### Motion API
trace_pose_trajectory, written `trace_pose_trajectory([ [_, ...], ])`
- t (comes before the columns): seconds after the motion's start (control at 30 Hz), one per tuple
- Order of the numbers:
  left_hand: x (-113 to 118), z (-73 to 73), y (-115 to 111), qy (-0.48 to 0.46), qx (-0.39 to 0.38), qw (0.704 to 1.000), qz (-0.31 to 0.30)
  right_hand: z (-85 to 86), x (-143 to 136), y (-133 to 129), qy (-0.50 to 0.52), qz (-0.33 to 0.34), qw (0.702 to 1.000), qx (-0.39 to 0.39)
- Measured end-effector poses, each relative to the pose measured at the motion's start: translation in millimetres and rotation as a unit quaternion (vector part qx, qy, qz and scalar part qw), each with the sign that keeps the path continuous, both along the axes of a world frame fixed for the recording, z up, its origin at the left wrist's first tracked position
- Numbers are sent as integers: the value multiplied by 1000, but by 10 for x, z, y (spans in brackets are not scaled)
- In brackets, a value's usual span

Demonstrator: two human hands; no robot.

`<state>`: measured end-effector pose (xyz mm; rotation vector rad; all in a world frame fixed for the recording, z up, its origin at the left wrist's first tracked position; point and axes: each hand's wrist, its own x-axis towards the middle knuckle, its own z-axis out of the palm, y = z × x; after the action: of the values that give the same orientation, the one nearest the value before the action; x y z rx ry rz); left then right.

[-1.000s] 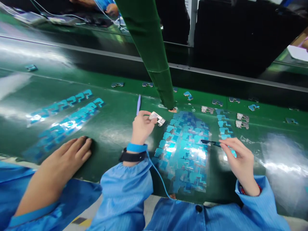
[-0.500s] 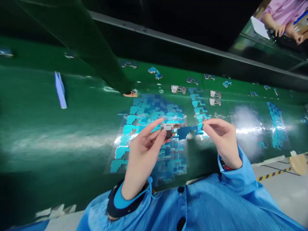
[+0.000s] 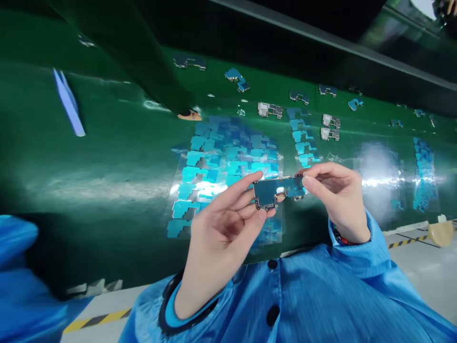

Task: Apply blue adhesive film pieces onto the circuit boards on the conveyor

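Observation:
Over the bench, my left hand (image 3: 228,224) grips a small circuit board (image 3: 264,193) by its left end, thumb below and fingertips along its edges and behind it. The board's face looks dark blue, with tiny parts along its rim. A cut piece of blue film (image 3: 293,186) lies over the board's right part. My right hand (image 3: 332,193) pinches the film's right end between thumb and forefinger, right at the board's end; whether it also grips the board is hidden. Beneath the hands lies a clear sheet of blue film pieces (image 3: 194,174), with a narrower film strip (image 3: 303,136) beside it.
Several circuit boards (image 3: 269,110) lie along the back of the green bench (image 3: 117,157). Purple-blue tweezers (image 3: 69,102) rest at the left. A dark green post (image 3: 153,66) stands behind the sheet. Another blue sleeve (image 3: 21,257) shows at the left edge. More film (image 3: 423,174) lies at right.
The board in my left hand has turned from its metal-shield side to its blue face. My right hand has brought the blue film against it. A blue sleeve has appeared at left; the view shifted.

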<state>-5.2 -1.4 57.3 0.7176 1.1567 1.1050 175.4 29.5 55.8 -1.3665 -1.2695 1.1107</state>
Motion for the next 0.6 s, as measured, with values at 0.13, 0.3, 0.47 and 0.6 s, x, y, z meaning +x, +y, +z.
trace_pose_trajectory([
  [0.13, -4, 58, -26, 40, 12, 999, -12, 63, -22, -24, -24, -8, 1000, 1],
  [0.3, -15, 87, -51, 54, -6, 999, 1, 120, -27, -46, -50, -16, 999, 13],
  [0.47, -39, 119, -54, 62, -16, 998, -4, 121, -30, -59, -52, -8, 998, 23],
  [0.6, -39, 133, -45, 76, -15, 997, -5, 108, -37, -66, -53, -14, 998, 21],
])
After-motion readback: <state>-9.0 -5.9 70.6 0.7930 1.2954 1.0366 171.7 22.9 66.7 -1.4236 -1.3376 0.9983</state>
